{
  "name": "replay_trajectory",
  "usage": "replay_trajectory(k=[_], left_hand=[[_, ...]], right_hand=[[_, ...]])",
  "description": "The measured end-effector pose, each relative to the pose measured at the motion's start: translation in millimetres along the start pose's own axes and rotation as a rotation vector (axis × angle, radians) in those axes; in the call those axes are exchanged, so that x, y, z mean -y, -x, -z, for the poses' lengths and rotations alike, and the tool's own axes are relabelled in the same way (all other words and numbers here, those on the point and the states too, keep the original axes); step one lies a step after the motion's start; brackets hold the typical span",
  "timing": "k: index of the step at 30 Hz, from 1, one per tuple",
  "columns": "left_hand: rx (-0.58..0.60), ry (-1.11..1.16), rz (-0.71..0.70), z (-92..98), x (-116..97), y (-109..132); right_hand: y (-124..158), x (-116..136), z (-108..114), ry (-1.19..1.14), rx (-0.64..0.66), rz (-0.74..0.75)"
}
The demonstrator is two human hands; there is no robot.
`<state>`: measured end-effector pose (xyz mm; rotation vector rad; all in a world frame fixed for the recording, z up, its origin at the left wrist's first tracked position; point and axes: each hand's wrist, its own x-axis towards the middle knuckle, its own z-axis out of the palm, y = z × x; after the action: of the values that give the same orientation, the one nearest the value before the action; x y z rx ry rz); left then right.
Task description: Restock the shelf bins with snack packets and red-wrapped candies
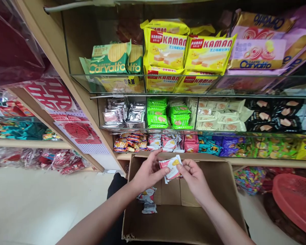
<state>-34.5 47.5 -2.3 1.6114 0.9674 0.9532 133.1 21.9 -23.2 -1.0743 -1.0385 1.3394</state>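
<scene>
An open cardboard box [178,221] sits in front of a tiered shelf unit [270,163] — large biscuit packs [188,51] on the top tier, small snack packets [168,114] in the tiers below. Over the box, left hand [149,172] and right hand [193,178] meet on a bundle of packets [171,168]; loose packets [147,199] lie inside, at its left. A basket [295,200] sits to the right.

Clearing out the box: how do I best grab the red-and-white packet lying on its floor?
Probably pinch an outer edge of the small red-and-white snack packet, coming straight down from above: it lies flat near the brown cardboard box's left wall, which blocks a sideways reach.
</scene>
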Motion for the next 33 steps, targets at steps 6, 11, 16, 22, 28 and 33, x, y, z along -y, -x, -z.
replay_trajectory(k=[6,11,16,22,28,33], left_hand=[[-0.159,0.367,0.233,-15.6,10.3,-3.7],[-0.137,0.186,0.198,-12.0,7.7,-27.4],[-0.049,-0.515,0.009,17.8,-6.4,-56.6],[0.045,-0.96,0.224,45.9,13.0,-67.7],[-0.012,-1.037,0.224,40.2,19.6,-56.9],[-0.008,-1.05,0.284,40.4,12.2,-56.5]], right_hand=[[10.3,-6.2,-3.5,-0.009,-0.031,0.078],[-3.3,2.2,-13.3,-0.15,0.004,-0.084],[-51.7,29.4,-14.9,-0.418,-0.111,-0.346],[-105.9,27.6,-7.4,-0.237,-0.159,-0.473],[-127.4,0.1,-5.5,-0.036,0.118,-0.467],[-150.0,-18.4,6.9,0.025,0.052,-0.43]])
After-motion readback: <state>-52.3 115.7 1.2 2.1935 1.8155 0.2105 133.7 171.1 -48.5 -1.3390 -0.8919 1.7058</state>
